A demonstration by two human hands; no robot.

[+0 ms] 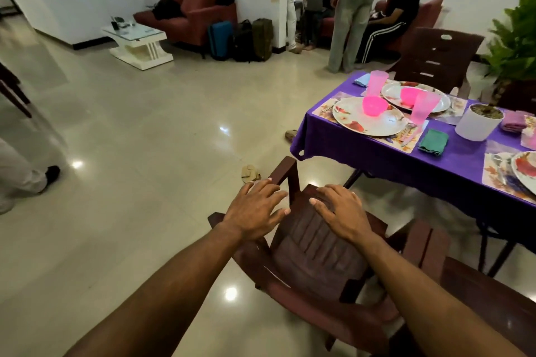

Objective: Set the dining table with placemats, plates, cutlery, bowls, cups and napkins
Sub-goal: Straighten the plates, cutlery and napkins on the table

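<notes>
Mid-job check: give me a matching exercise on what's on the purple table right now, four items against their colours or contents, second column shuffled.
Column one:
1. nearest bowl
2. folded napkin beside the near plate
3. round pot
4. tablecloth

Column two:
A. purple
B. white, with dark filling inside
C. bright pink
D. green

Pairs: 1-C, 2-D, 3-B, 4-A

Both hands, left hand and right hand, are open over the brown chair, holding nothing.
</notes>
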